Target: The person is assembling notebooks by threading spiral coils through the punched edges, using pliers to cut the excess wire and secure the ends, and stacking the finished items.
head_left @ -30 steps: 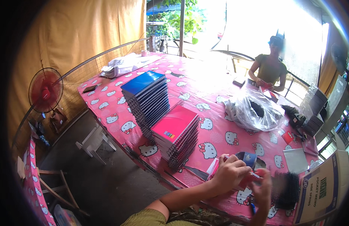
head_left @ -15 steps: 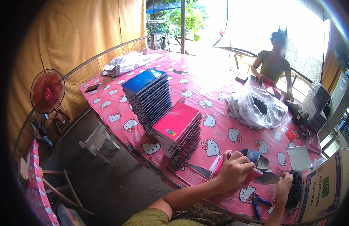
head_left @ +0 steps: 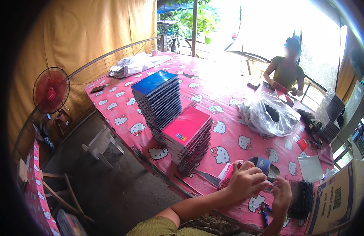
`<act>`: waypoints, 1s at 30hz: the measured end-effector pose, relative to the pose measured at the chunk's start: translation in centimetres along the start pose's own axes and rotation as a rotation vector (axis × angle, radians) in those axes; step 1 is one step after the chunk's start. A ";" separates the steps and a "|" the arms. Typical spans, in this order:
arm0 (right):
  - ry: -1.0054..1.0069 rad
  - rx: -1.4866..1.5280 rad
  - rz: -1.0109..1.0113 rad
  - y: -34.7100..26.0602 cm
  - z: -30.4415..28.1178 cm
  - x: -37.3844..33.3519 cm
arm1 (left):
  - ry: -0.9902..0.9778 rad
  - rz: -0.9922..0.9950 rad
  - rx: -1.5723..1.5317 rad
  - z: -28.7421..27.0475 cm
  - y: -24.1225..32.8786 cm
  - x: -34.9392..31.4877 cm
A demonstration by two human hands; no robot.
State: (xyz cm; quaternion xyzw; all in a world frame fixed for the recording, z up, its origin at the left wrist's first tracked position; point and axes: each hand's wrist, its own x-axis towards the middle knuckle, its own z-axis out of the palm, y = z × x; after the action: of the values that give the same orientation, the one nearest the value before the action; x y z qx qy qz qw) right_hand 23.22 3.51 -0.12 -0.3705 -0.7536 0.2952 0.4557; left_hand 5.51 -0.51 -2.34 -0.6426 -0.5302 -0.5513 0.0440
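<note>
My left hand (head_left: 247, 180) is closed on a pink notebook (head_left: 225, 176), holding it near the table's front edge. Close by on the right, my right hand (head_left: 282, 193) has its fingers bent together at the notebook's right edge. Whatever is between those fingers is too small to make out. Beside that hand lies a pile of black spiral binding coils (head_left: 301, 199). Blue-handled pliers (head_left: 265, 215) rest on the table, partly hidden by my right forearm. Just beyond my hands is a round blue and silver object (head_left: 262, 163).
Left of my hands stand a stack of pink spiral notebooks (head_left: 186, 125) and a taller blue stack (head_left: 155, 83). A cardboard box (head_left: 334, 198) is at the right edge. Farther off lie a clear plastic bag (head_left: 268, 114) and a co-worker (head_left: 287, 70) handling red covers.
My right hand has moved from the black coils up and left to the notebook. My left hand stays on the notebook. The co-worker's hand has drawn in toward their body.
</note>
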 end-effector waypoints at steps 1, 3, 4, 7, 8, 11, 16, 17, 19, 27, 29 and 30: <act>-0.010 -0.035 0.008 0.4 -0.4 0.1 | -0.014 -0.006 -0.002 0.0 0.1 0.0; -0.024 -0.106 0.027 0.6 -1.3 0.7 | 0.007 -0.022 -0.019 0.0 0.1 0.1; -0.022 -0.086 0.020 0.7 -1.0 0.7 | 0.017 -0.029 -0.028 0.0 0.2 0.1; -0.012 -0.006 0.012 -1.0 0.0 1.2 | -0.008 -0.051 0.006 0.0 0.3 0.1; -0.009 0.034 0.012 -0.5 0.0 1.3 | -0.008 -0.048 -0.003 0.0 0.3 0.2; 0.000 0.151 0.151 0.2 -0.7 2.0 | 0.000 -0.036 -0.015 0.2 0.1 0.2; -0.272 0.281 0.214 0.2 -1.8 3.0 | 0.009 -0.023 -0.045 0.2 -0.1 0.1; -0.307 0.334 0.220 0.9 -2.1 3.2 | 0.013 -0.018 -0.047 0.3 -0.1 0.1; -0.375 0.437 0.225 2.7 -2.7 3.6 | 0.028 -0.006 -0.053 0.5 -0.1 0.1; -0.300 0.035 0.183 -0.6 -2.3 2.6 | 0.079 0.011 -0.030 1.1 -0.1 0.0; -0.216 -0.139 -0.017 -0.9 -1.8 2.4 | 0.076 0.021 -0.027 1.0 -0.1 0.1; -0.184 -0.184 -0.092 -0.9 -1.7 2.3 | 0.065 0.027 -0.018 0.8 -0.1 0.3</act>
State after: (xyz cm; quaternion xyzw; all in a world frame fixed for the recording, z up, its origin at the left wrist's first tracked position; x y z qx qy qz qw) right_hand 23.76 5.12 2.30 -0.3474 -0.8322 0.2362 0.3619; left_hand 5.92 0.23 -2.46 -0.6318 -0.5150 -0.5759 0.0627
